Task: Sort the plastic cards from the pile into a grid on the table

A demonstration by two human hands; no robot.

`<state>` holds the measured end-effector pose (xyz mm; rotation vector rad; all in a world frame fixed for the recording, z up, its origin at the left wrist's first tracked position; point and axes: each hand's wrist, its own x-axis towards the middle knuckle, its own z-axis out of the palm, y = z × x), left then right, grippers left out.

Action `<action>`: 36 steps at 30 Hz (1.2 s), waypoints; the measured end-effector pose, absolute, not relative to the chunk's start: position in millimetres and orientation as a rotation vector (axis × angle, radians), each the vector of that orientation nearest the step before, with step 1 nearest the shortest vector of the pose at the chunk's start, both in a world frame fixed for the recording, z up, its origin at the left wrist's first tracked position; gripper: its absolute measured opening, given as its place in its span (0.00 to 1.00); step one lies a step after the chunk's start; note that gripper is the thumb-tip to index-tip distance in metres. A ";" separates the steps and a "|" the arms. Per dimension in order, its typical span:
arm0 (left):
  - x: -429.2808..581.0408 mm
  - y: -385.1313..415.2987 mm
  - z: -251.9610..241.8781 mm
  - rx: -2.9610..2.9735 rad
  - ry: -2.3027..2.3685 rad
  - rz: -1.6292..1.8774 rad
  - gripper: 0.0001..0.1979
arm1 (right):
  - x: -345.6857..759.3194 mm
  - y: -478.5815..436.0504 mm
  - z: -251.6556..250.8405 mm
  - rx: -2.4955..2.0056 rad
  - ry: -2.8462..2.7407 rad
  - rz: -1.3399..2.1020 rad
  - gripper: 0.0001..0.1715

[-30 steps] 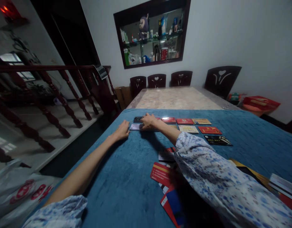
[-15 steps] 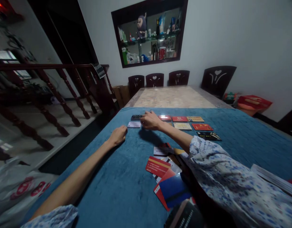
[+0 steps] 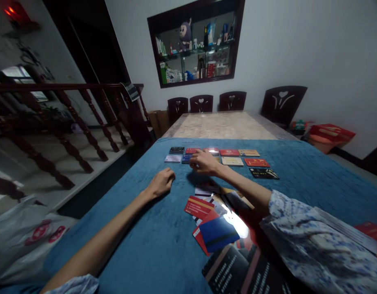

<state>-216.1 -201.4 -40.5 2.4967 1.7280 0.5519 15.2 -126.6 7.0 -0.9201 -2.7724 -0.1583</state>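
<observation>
My right hand (image 3: 204,162) hovers by two rows of cards on the blue cloth (image 3: 139,241). Its fingers are loosely bent and apart, with no card visible in them; they partly cover a blue card (image 3: 186,159). Left of it lie a lavender card (image 3: 172,159) and a black card (image 3: 177,150). My left hand (image 3: 161,182) rests on the cloth below the lavender card, fingers curled in, holding nothing visible. Close to me is a loose pile with a red card (image 3: 199,207), a plain blue card (image 3: 219,232) and black cards (image 3: 226,267).
More laid-out cards include a cream card (image 3: 233,161), a red and gold card (image 3: 257,162) and a black and gold card (image 3: 264,173). Chairs (image 3: 201,101) stand beyond the table's far end. A white plastic bag (image 3: 25,241) is at the left, a railing (image 3: 84,86) behind it.
My right hand has moved right and back, uncovering the blue card beside the lavender one. My left hand has drawn back from the lavender card toward me. The view has shifted slightly.
</observation>
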 end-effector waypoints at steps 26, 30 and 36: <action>-169.5 -261.3 -32.4 2.578 0.971 0.625 0.17 | 35.4 -169.4 -16.3 -0.756 -2.735 0.063 0.10; -174.4 -259.0 -35.6 2.584 1.027 0.675 0.18 | 35.6 -171.6 -15.9 -0.756 -2.745 0.087 0.10; -184.3 -251.9 -41.5 2.600 1.135 0.800 0.16 | 36.5 -167.9 -23.6 -0.667 -2.723 0.186 0.08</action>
